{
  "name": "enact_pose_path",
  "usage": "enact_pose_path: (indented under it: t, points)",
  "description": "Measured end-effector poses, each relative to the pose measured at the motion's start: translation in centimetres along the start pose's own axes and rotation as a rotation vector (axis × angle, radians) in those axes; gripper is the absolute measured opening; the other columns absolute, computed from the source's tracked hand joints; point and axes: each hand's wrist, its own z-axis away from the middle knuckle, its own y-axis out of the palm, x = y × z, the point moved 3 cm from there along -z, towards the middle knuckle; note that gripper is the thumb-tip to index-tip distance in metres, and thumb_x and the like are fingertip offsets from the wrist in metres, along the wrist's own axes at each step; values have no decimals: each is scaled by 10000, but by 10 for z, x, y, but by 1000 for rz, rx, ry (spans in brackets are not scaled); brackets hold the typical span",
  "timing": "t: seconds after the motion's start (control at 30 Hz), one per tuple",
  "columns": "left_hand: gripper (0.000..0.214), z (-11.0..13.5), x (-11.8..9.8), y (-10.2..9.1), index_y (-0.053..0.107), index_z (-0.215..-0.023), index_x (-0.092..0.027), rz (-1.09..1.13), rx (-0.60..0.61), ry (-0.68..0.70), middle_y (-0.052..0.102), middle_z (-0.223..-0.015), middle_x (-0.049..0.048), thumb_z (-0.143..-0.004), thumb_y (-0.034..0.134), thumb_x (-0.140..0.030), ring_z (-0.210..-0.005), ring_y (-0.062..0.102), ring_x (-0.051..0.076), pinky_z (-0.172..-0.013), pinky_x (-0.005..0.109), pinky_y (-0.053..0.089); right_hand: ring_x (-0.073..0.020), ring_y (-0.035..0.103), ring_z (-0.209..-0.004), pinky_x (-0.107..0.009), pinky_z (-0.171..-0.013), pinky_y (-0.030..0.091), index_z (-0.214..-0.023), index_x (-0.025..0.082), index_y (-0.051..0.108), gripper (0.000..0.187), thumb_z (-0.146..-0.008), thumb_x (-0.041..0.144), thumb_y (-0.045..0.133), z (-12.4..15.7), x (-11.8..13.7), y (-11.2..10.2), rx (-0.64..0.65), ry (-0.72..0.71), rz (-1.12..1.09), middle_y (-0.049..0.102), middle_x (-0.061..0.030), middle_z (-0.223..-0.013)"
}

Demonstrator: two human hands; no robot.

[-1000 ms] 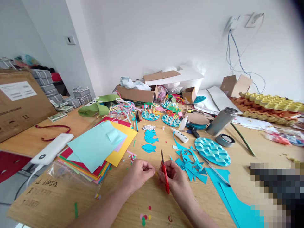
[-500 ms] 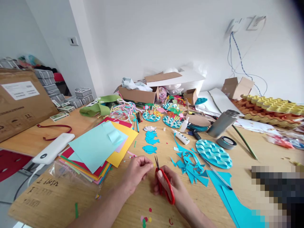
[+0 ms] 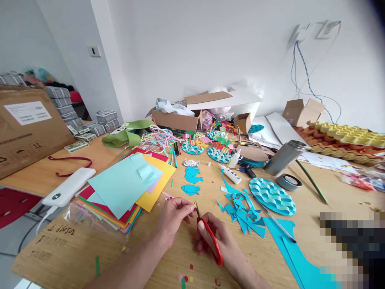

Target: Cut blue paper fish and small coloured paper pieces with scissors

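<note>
My right hand (image 3: 215, 233) is closed around the red handles of a pair of scissors (image 3: 214, 245), their blades pointing up and away from me. Beside the blade tips, my left hand (image 3: 177, 216) pinches a tiny yellow scrap of paper (image 3: 195, 204), mostly hidden by the fingertips. Whether the blades touch the scrap I cannot tell. Beyond my hands lie several blue paper fish (image 3: 190, 189) in a column, with a white patterned fish (image 3: 191, 163) above them. Blue paper offcuts (image 3: 245, 212) are heaped to the right.
Coloured paper sheets (image 3: 120, 182) are stacked left, near a white power bank (image 3: 69, 186). A wavy blue oval (image 3: 272, 196), a glue bottle (image 3: 232, 175) and a metal flask (image 3: 284, 156) stand or lie to the right. Paper dots (image 3: 185, 278) lie close to me.
The scissor blades have come closer to the yellow scrap and my left fingertips. The right hand has lowered slightly, and the whole view has shifted a little.
</note>
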Motion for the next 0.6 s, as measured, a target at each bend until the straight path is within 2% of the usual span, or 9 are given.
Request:
enact_pose_path:
  t: [0.27,0.6]
  points:
    - [208,3,4,3,641,-615,-140,78,8,-63,629,-585,15,-596,737,-323,-574,540,124,-525,227,382,-104,572,-431,-188,-407,393,-744,195,452,534,-740,711,589,1,4,1,-16,10,-5,535,62,-553]
    - [195,6,7,7,650,-618,-155,171,-40,-113,615,-580,8,-584,742,-324,-566,506,117,-561,243,371,-77,538,-377,-169,-374,374,-728,196,421,567,-696,726,619,2,9,2,-19,27,11,525,75,-535]
